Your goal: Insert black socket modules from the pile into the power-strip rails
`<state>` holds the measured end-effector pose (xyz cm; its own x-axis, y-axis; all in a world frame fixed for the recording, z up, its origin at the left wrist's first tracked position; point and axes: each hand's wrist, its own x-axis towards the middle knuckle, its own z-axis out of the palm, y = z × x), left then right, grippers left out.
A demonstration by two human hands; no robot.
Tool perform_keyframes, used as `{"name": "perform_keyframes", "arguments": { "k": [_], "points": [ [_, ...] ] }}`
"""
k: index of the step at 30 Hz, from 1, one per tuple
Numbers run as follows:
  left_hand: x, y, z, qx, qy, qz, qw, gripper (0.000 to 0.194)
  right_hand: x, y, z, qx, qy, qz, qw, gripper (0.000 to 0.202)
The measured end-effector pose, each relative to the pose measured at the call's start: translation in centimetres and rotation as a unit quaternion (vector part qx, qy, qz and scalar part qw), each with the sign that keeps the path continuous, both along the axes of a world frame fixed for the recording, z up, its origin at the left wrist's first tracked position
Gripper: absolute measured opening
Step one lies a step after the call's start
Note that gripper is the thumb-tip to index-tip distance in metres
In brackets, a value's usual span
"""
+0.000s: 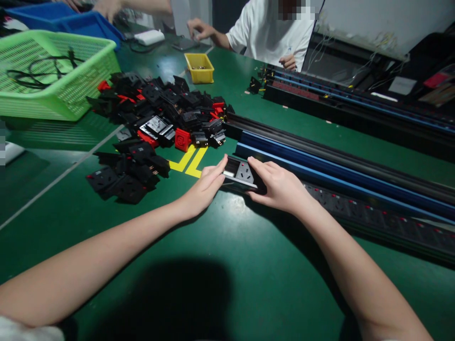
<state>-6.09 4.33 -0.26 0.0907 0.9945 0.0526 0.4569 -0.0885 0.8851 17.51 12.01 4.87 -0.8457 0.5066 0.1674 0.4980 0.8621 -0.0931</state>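
A long black power strip [359,211] runs from the middle of the table toward the right edge, with a row of socket modules in it. Near its left end a dark grey socket [245,174] sits beside an open gap in the housing. My right hand [282,186] grips the strip just right of that socket, thumb on the near side and fingers over the far side. My left hand [202,190] lies against the strip's left end, fingers straight and together, apparently holding nothing. My right hand and forearm hide part of the strip.
Loose black and red socket modules [183,139] are heaped left of the strip. Behind it lie blue and black rails [302,158]. A green basket [64,102] with a cable, a yellow bin [201,76] and a blue tray [88,28] stand farther back. Co-workers sit opposite.
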Motion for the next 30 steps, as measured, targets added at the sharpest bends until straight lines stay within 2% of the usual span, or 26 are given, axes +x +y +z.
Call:
{"name": "perform_keyframes", "arguments": {
  "k": [6,11,15,25,30],
  "points": [
    [0.01,0.08,-0.30,0.048,0.007,0.018,0.999,0.061,0.14,-0.07,-0.10,-0.007,0.012,0.004,1.000,0.077],
    [-0.13,0.23,-0.65,0.042,-0.036,0.037,0.998,0.056,0.18,-0.26,0.27,-0.026,0.040,0.034,0.998,0.079],
    [-0.01,0.17,-0.54,0.031,-0.053,0.054,0.997,0.055,0.19,-0.24,0.44,-0.029,0.022,0.055,0.998,0.080],
    [0.13,0.05,-0.18,0.016,-0.053,0.061,0.997,0.050,0.14,-0.32,0.37,-0.014,0.033,0.055,0.998,0.072],
    [0.11,0.11,-0.09,0.017,-0.053,0.057,0.997,0.049,0.21,-0.57,0.57,-0.025,0.031,0.017,0.999,0.079]
  ]
}}
